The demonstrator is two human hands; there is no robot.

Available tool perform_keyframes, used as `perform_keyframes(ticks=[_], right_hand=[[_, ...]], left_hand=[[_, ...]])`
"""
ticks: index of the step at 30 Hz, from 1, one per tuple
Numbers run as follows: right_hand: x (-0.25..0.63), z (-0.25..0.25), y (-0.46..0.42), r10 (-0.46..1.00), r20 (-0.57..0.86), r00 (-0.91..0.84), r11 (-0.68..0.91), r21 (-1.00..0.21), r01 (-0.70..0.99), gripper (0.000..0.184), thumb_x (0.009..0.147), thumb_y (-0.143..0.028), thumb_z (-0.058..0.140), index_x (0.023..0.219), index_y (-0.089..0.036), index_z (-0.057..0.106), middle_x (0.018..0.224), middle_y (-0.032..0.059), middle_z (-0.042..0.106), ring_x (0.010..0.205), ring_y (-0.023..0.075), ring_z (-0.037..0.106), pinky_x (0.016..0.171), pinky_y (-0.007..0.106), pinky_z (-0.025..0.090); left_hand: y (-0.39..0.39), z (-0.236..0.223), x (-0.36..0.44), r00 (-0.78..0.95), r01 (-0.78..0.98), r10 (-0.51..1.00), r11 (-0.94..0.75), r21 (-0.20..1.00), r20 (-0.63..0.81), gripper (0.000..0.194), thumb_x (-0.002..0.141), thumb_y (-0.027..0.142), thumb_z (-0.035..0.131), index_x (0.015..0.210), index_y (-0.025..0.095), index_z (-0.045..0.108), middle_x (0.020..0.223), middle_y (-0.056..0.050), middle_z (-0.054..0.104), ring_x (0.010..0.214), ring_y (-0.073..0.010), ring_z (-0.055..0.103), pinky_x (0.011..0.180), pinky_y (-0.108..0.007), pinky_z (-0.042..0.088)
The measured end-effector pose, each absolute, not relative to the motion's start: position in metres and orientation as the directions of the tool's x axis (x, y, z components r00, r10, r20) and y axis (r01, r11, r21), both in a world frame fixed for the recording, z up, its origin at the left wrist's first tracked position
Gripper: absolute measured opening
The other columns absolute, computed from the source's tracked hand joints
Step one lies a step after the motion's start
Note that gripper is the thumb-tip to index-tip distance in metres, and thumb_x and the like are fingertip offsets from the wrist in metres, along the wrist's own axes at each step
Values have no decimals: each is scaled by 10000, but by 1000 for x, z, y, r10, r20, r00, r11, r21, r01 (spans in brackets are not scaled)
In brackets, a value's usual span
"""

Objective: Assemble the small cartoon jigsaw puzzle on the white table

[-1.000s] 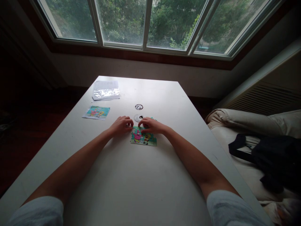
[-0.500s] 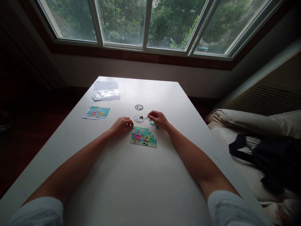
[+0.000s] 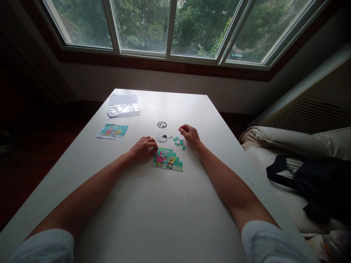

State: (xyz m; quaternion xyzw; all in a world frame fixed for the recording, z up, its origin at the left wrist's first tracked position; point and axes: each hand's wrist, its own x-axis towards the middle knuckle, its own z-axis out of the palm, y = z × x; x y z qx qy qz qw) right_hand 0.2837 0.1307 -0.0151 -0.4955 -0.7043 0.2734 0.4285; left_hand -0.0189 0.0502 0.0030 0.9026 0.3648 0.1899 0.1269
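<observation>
A partly assembled jigsaw puzzle [image 3: 168,160] with cartoon figures lies flat on the white table, its upper right edge stepped. My left hand [image 3: 144,148] is at its upper left corner, fingers curled around a small pale-and-green puzzle piece [image 3: 151,149]. Above and to the right, my right hand [image 3: 190,136] hovers with thumb and fingertips pinched together; whatever is between them is too small to make out. Below those fingertips are several loose teal puzzle pieces [image 3: 179,141], with a pale piece [image 3: 170,137] off to their left.
Two round metallic-looking discs [image 3: 162,137] lie beyond the puzzle. On the left are a printed picture sheet [image 3: 113,131] and papers in a clear plastic sleeve [image 3: 124,106]. A sofa [image 3: 263,142] with a dark bag [image 3: 320,182] stands at the right of the table.
My right hand has moved right and slightly away, uncovering the loose teal pieces. My left hand has shifted slightly right onto the puzzle's corner, and a pale-and-green piece now shows at its fingers.
</observation>
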Motion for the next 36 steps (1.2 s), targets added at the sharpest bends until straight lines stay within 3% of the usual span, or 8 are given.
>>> perform_keyframes(ticks=[3, 9, 13, 30, 36], right_hand=[[282, -17, 130, 916, 334, -224, 401, -728, 555, 245, 905, -410, 579, 899, -198, 702, 757, 17, 639, 688, 167, 538, 688, 318, 437], [268, -19, 120, 849, 342, -402, 525, -478, 704, 229, 900, -311, 644, 1098, -232, 728, 984, 79, 657, 1007, 253, 526, 905, 398, 433], [261, -18, 113, 845, 313, -434, 530, -377, 760, 218, 909, -319, 658, 1100, -250, 738, 1041, 86, 635, 1040, 264, 505, 930, 405, 422], [251, -13, 108, 860, 240, -450, 510, -406, 759, 98, 891, -276, 667, 964, -213, 687, 1027, 89, 632, 1006, 253, 518, 871, 375, 404], [249, -10, 103, 811, 342, -474, 584, -420, 695, 27, 890, -199, 631, 908, -201, 651, 918, 58, 690, 902, 214, 571, 870, 365, 375]], left_hand=[[51, 4, -19, 658, 605, 712, -693, 392, 244, 159, 931, 302, 582, 914, 230, 723, 1018, -66, 719, 965, -232, 575, 922, -384, 419], [52, 5, -21, 637, 584, 721, -682, 439, 272, 163, 928, 279, 578, 917, 221, 729, 988, -62, 734, 943, -224, 581, 891, -364, 444], [51, 5, -21, 610, 612, 739, -668, 423, 286, 156, 925, 274, 584, 919, 222, 732, 983, -56, 738, 961, -225, 584, 923, -375, 423], [51, 2, -21, 657, 550, 692, -711, 438, 300, 168, 928, 281, 614, 975, 281, 776, 1135, -29, 729, 1092, -227, 577, 991, -382, 372], [52, 0, -22, 634, 535, 698, -708, 461, 334, 206, 928, 244, 601, 1052, 278, 762, 1208, -33, 719, 1161, -232, 577, 1029, -397, 387]])
